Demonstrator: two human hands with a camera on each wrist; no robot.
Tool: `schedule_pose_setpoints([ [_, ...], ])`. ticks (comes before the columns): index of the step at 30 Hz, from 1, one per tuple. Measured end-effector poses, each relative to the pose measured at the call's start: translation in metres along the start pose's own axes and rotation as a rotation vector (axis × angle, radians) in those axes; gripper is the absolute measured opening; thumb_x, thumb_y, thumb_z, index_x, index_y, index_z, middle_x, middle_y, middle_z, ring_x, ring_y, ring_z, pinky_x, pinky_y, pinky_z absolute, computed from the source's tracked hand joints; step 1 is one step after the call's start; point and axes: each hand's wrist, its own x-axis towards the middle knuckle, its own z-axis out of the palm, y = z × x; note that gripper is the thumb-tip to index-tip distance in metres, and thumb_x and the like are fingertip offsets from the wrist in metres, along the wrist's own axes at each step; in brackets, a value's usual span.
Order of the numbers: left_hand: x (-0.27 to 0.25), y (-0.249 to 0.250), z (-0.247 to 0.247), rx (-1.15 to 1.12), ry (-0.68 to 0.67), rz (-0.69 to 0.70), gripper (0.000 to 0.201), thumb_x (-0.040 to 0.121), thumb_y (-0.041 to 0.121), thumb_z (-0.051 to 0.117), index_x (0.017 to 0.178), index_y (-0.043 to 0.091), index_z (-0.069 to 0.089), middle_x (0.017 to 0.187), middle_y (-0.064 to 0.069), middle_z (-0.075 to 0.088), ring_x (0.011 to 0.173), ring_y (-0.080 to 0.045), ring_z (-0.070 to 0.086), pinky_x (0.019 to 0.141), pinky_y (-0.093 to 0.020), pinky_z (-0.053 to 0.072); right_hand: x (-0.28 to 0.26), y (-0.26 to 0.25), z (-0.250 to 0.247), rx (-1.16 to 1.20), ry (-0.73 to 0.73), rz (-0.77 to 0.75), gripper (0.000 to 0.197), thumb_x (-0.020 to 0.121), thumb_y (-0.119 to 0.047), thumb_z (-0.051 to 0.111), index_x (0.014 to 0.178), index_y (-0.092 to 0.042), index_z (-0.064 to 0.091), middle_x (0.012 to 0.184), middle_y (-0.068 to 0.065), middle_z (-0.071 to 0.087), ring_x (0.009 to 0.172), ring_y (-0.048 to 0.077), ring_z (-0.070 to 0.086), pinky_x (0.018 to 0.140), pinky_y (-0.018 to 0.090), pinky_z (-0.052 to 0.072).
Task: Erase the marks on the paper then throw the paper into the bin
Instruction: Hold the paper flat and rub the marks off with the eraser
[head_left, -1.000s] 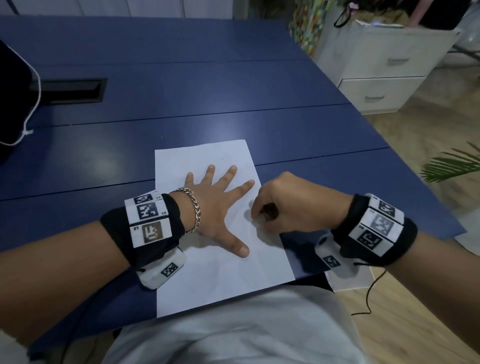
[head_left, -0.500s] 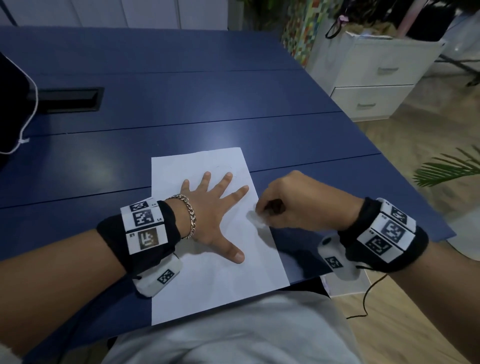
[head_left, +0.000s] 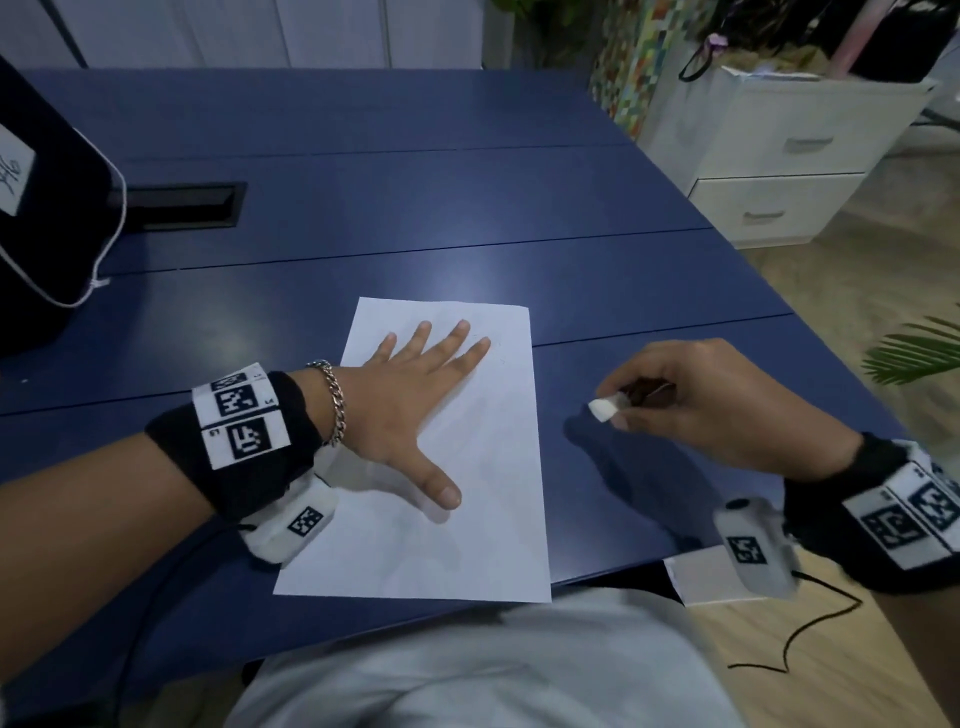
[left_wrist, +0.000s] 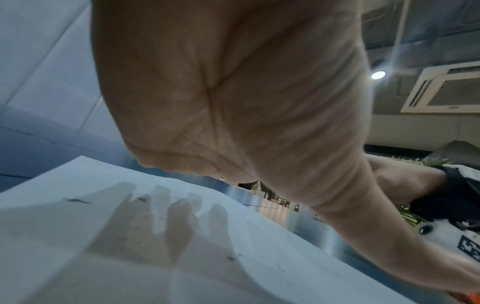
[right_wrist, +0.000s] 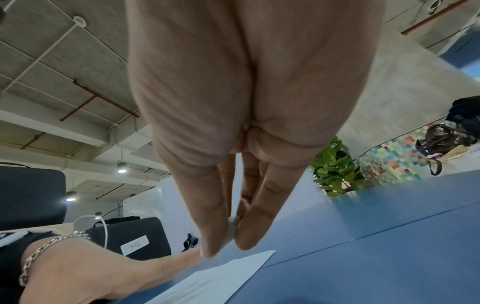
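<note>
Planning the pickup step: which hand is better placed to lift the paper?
Left, probably. The left hand already lies flat on the paper, while the right hand is off it, pinching the eraser.

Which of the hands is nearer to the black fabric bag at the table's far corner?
Left. The left hand lies on the white paper sheet, nearer the black fabric bag; the right hand hovers farther away.

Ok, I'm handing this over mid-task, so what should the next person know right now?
Left hand: open, pressed flat on the paper, fingers spread.
Right hand: pinches the white eraser, raised over the blue table just right of the sheet, not touching it.
Done: most of the sheet looks clean.
Left: faint marks by the fingertips; eraser crumbs show in the left wrist view. Then bin the paper; no bin is in view.
</note>
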Motion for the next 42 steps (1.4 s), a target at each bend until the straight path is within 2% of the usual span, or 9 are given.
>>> schedule_pose_setpoints([
  [6, 0.010, 0.011, 0.017, 0.020, -0.028, 0.012, 0.145, 0.063, 0.098, 0.061, 0.157, 0.041, -0.033, 0.165, 0.007, -0.043, 0.154, -0.028, -0.035, 0.126, -0.062, -0.011, 0.025, -0.015, 0.022, -0.118, -0.134, -0.091, 0.016, 0.090, -0.039, 0.080, 0.105, -0.033, 0.079, 0.096, -0.020, 0.071, 0.089, -0.002, 0.068, 0.081, 0.017, 0.055],
  [10, 0.018, 0.017, 0.022, 0.076, -0.052, -0.017, 0.149, 0.057, 0.102, 0.060, 0.156, 0.044, -0.033, 0.164, 0.006, -0.043, 0.154, -0.030, -0.035, 0.123, -0.068, -0.012, 0.053, -0.026, 0.037, -0.183, -0.195, -0.150, 0.015, 0.096, -0.031, 0.073, 0.110, -0.030, 0.078, 0.097, -0.019, 0.071, 0.083, -0.001, 0.065, 0.076, 0.011, 0.052],
  [14, 0.020, 0.019, 0.022, 0.078, -0.049, -0.043, 0.154, 0.051, 0.103, 0.063, 0.154, 0.046, -0.035, 0.164, 0.008, -0.044, 0.155, -0.031, -0.034, 0.122, -0.068, -0.014, 0.072, -0.029, 0.049, -0.269, -0.183, -0.162, 0.020, 0.095, -0.020, 0.064, 0.108, -0.024, 0.079, 0.096, -0.006, 0.071, 0.080, 0.010, 0.061, 0.077, 0.029, 0.056],
  [18, 0.020, 0.019, 0.022, 0.073, -0.048, -0.057, 0.154, 0.051, 0.102, 0.064, 0.153, 0.046, -0.037, 0.162, 0.012, -0.046, 0.154, -0.029, -0.035, 0.123, -0.068, -0.014, 0.068, -0.040, 0.048, -0.296, -0.305, -0.257, 0.008, 0.090, -0.024, 0.068, 0.087, -0.024, 0.075, 0.083, -0.008, 0.071, 0.068, 0.009, 0.059, 0.066, 0.020, 0.050],
  [24, 0.021, 0.017, 0.024, 0.071, -0.031, -0.055, 0.161, 0.046, 0.106, 0.060, 0.155, 0.039, -0.037, 0.162, 0.015, -0.045, 0.154, -0.026, -0.035, 0.124, -0.066, -0.011, 0.080, -0.032, 0.045, -0.336, -0.213, -0.166, 0.010, 0.084, -0.019, 0.066, 0.087, -0.019, 0.075, 0.078, -0.001, 0.069, 0.067, 0.015, 0.059, 0.062, 0.029, 0.052],
  [28, 0.020, 0.017, 0.024, 0.055, -0.032, -0.056, 0.162, 0.047, 0.105, 0.061, 0.155, 0.036, -0.038, 0.161, 0.017, -0.046, 0.153, -0.024, -0.038, 0.125, -0.065, -0.012, 0.070, -0.043, 0.050, -0.318, -0.354, -0.260, 0.007, 0.081, -0.017, 0.069, 0.084, -0.020, 0.075, 0.079, -0.004, 0.070, 0.066, 0.011, 0.057, 0.063, 0.024, 0.050],
  [33, 0.021, 0.017, 0.024, 0.053, -0.035, -0.056, 0.163, 0.046, 0.105, 0.061, 0.156, 0.035, -0.037, 0.162, 0.017, -0.044, 0.153, -0.024, -0.037, 0.125, -0.065, -0.012, 0.080, -0.035, 0.049, -0.355, -0.216, -0.213, 0.011, 0.084, -0.018, 0.064, 0.085, -0.014, 0.074, 0.079, 0.002, 0.068, 0.069, 0.020, 0.061, 0.067, 0.038, 0.054],
  [37, 0.021, 0.017, 0.023, 0.053, -0.036, -0.064, 0.164, 0.047, 0.105, 0.062, 0.158, 0.033, -0.035, 0.164, 0.016, -0.041, 0.155, -0.025, -0.033, 0.125, -0.066, -0.010, 0.064, -0.046, 0.058, -0.374, -0.347, -0.307, 0.008, 0.086, -0.016, 0.066, 0.084, -0.017, 0.074, 0.079, -0.001, 0.066, 0.068, 0.017, 0.059, 0.066, 0.037, 0.055],
  [42, 0.022, 0.017, 0.021, 0.086, -0.048, -0.067, 0.165, 0.046, 0.107, 0.058, 0.159, 0.029, -0.034, 0.166, 0.015, -0.039, 0.157, -0.027, -0.029, 0.125, -0.069, -0.004, 0.077, -0.024, 0.013, -0.229, -0.018, -0.168, 0.012, 0.091, -0.032, 0.077, 0.100, -0.025, 0.082, 0.090, -0.012, 0.077, 0.074, 0.003, 0.067, 0.072, 0.014, 0.051],
])
